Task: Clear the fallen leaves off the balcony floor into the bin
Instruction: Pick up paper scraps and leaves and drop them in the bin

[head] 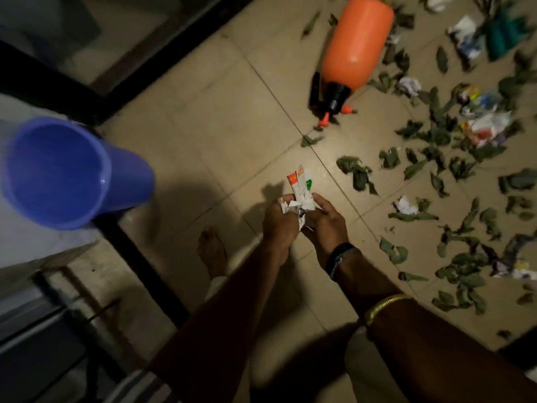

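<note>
While both hands (305,219) grip crumpled wrappers (297,196), leaves (436,158) lie scattered well right; bin (66,173) prob. left.

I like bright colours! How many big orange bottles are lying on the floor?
1. The orange spray bottle lies on its side on the tiled floor at the top, beside the scattered leaves. Others could be out of view.

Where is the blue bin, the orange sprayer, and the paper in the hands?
blue bin (128,175): head view, on its outer wall.
orange sprayer (356,42): head view, on its orange tank.
crumpled paper (300,193): head view, on the white part above the fingers.
</note>
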Motion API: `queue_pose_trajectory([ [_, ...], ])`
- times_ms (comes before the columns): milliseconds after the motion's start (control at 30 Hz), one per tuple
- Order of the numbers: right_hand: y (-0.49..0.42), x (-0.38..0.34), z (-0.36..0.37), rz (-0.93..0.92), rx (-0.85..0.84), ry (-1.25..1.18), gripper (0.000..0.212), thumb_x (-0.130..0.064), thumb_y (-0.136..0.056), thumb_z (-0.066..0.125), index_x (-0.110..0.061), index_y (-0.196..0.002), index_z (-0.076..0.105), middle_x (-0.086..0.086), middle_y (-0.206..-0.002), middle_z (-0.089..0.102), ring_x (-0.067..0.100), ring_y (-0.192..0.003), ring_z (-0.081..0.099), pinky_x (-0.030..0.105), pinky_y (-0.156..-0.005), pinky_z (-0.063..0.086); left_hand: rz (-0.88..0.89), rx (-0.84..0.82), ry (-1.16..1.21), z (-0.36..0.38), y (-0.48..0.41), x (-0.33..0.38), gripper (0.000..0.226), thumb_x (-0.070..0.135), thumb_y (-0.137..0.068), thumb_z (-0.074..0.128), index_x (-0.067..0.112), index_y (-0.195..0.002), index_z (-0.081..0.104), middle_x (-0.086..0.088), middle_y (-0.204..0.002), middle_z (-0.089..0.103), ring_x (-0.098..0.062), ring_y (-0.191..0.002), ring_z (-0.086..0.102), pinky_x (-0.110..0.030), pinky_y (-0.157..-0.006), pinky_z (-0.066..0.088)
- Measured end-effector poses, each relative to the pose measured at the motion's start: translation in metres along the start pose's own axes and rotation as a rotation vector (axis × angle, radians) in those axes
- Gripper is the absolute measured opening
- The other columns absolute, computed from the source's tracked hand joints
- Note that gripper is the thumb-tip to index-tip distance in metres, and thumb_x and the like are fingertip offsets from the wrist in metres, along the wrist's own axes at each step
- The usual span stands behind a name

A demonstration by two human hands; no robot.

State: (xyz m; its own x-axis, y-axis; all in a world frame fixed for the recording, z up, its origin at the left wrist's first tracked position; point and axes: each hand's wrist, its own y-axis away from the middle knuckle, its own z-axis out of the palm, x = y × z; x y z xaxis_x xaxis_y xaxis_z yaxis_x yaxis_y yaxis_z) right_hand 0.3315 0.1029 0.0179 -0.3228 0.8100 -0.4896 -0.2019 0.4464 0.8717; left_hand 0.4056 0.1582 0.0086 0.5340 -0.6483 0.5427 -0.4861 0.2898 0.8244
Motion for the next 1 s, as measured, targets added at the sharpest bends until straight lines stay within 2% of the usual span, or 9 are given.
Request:
queue_pose_trajectory([
  [200, 0.073, -0.063, 0.099, -0.092, -0.166, 0.105, 0.050, 0.003, -0.087, 0.055, -0.021, -0.130, 0.063, 0.005, -0.115, 0.073, 0.028, -0.108, 0.068, 0.043, -0.092, 0.058, 0.132, 0.142, 0.140, -0.099, 0.049, 0.084, 0.027, 0.009, -0.095, 0.056, 0.020, -0.116, 0.070, 0.005, -0.106, 0.072, -0.014, -0.098, 0.069, -0.036, -0.091, 0.058],
  [400, 0.117, -0.081, 0.238, -0.097, -0.295, 0.162, 0.045, 0.001, -0.091, 0.056, -0.021, -0.130, 0.063, 0.008, -0.116, 0.073, 0.028, -0.108, 0.068, 0.044, -0.093, 0.057, 0.250, 0.291, 0.267, -0.231, 0.063, 0.126, 0.028, 0.009, -0.098, 0.055, 0.030, -0.113, 0.068, 0.007, -0.108, 0.073, -0.011, -0.101, 0.069, -0.034, -0.089, 0.058],
  [533, 0.129, -0.069, 0.323, -0.052, -0.379, 0.234, 0.043, -0.003, -0.090, 0.057, -0.026, -0.127, 0.063, 0.006, -0.117, 0.072, 0.028, -0.109, 0.067, 0.039, -0.086, 0.058, 0.256, 0.354, 0.225, -0.319, 0.048, 0.127, 0.024, 0.015, -0.101, 0.052, 0.028, -0.118, 0.063, 0.007, -0.111, 0.070, -0.011, -0.103, 0.068, -0.029, -0.087, 0.057],
  [600, 0.130, -0.059, 0.359, -0.024, -0.413, 0.290, 0.043, -0.006, -0.089, 0.055, -0.028, -0.126, 0.063, 0.004, -0.120, 0.070, 0.026, -0.111, 0.064, 0.044, -0.095, 0.054, 0.250, 0.384, 0.172, -0.359, 0.039, 0.121, 0.025, 0.018, -0.101, 0.053, 0.024, -0.122, 0.063, 0.006, -0.111, 0.071, -0.011, -0.101, 0.068, -0.032, -0.089, 0.056],
  [700, 0.125, -0.041, 0.401, 0.004, -0.440, 0.406, 0.046, -0.005, -0.094, 0.050, -0.024, -0.136, 0.058, 0.004, -0.130, 0.063, 0.024, -0.117, 0.060, 0.042, -0.101, 0.049, 0.220, 0.434, 0.065, -0.410, 0.023, 0.111, 0.018, 0.015, -0.100, 0.054, 0.027, -0.110, 0.064, 0.011, -0.102, 0.070, -0.009, -0.096, 0.067, -0.034, -0.091, 0.055],
  [800, 0.109, -0.022, 0.427, 0.003, -0.420, 0.555, 0.051, -0.006, -0.096, 0.050, -0.016, -0.146, 0.047, 0.009, -0.144, 0.053, 0.028, -0.129, 0.052, 0.048, -0.111, 0.041, 0.161, 0.477, -0.006, -0.448, 0.007, 0.102, 0.025, 0.010, -0.096, 0.060, 0.014, -0.120, 0.064, 0.001, -0.111, 0.066, -0.023, -0.109, 0.064, -0.035, -0.097, 0.050],
  [867, 0.101, -0.015, 0.434, 0.016, -0.397, 0.579, 0.051, -0.007, -0.097, 0.051, -0.015, -0.147, 0.046, 0.011, -0.145, 0.052, 0.031, -0.130, 0.050, 0.051, -0.112, 0.040, 0.076, 0.511, -0.020, -0.462, -0.001, 0.097, 0.045, 0.014, -0.091, 0.069, 0.009, -0.134, 0.057, -0.002, -0.123, 0.063, -0.021, -0.115, 0.060, -0.028, -0.100, 0.046],
  [933, 0.102, -0.016, 0.435, 0.010, -0.380, 0.557, 0.049, -0.005, -0.097, 0.051, -0.012, -0.146, 0.046, 0.014, -0.141, 0.054, 0.032, -0.125, 0.053, 0.052, -0.109, 0.042, 0.018, 0.534, 0.065, -0.467, -0.004, 0.096, 0.060, 0.017, -0.085, 0.076, 0.012, -0.140, 0.052, -0.005, -0.135, 0.058, -0.022, -0.121, 0.057, -0.035, -0.106, 0.044],
  [1000, 0.108, -0.021, 0.433, 0.028, -0.362, 0.484, 0.046, -0.004, -0.098, 0.050, -0.013, -0.144, 0.049, 0.014, -0.133, 0.059, 0.029, -0.112, 0.058, 0.050, -0.102, 0.049, 0.016, 0.530, 0.104, -0.464, -0.002, 0.101, 0.066, 0.017, -0.085, 0.076, 0.012, -0.143, 0.047, -0.005, -0.142, 0.051, -0.021, -0.127, 0.051, -0.035, -0.108, 0.042],
])
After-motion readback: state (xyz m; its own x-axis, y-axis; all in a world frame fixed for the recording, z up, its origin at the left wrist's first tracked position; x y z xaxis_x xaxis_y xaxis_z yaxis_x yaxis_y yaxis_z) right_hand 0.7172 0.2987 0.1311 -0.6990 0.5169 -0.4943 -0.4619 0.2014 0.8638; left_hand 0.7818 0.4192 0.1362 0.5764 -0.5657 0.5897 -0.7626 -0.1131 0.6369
